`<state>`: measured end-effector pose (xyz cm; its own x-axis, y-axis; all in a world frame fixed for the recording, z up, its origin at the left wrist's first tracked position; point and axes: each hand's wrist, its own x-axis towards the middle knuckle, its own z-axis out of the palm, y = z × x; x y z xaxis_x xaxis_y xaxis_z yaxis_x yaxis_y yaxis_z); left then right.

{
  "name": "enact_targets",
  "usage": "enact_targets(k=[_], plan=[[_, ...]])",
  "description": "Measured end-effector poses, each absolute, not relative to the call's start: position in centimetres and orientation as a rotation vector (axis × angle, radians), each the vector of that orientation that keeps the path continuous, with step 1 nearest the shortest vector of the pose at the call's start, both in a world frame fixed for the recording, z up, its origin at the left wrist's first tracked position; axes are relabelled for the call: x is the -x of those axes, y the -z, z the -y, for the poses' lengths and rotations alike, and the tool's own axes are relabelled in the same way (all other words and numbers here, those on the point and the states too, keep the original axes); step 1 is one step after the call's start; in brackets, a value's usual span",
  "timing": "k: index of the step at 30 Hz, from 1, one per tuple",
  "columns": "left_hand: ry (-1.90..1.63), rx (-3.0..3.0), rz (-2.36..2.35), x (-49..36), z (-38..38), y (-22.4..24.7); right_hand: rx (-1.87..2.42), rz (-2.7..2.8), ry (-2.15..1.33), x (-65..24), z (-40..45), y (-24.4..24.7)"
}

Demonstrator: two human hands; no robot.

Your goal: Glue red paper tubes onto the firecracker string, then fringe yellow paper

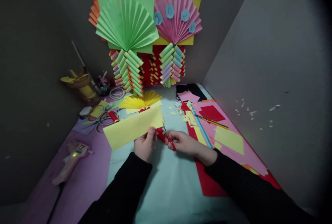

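My left hand (pixel 144 147) pinches the lower edge of a yellow paper sheet (pixel 132 127), its thumb lying on top. My right hand (pixel 184 143) grips red-handled scissors (pixel 171 143), with their blades up at the sheet's right edge. Whether the blades have entered the paper is hard to tell. Beneath the hands, a red paper roll (pixel 160 134) with yellow bands is partly hidden. Just beyond the sheet lies a folded yellow paper fan (pixel 142 99).
A pink glue gun (pixel 71 163) with a lit green light rests at left. Tape rolls (pixel 117 93) lie behind it. Paper scraps, a pencil (pixel 211 121) and a red sheet (pixel 211 179) cover the right side. Green (pixel 127 23) and pink (pixel 177 15) fan decorations hang at the back.
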<state>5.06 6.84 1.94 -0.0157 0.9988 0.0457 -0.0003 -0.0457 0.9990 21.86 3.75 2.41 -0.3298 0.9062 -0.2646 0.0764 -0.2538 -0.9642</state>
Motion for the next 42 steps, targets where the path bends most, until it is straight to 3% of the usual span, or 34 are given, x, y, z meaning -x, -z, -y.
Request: enact_targets(k=[42], plan=[[-1.190,-1.372,-1.215,-5.15,-6.43,-1.91,1.212,1.264,-1.636,-21.96,-3.87,-2.34]])
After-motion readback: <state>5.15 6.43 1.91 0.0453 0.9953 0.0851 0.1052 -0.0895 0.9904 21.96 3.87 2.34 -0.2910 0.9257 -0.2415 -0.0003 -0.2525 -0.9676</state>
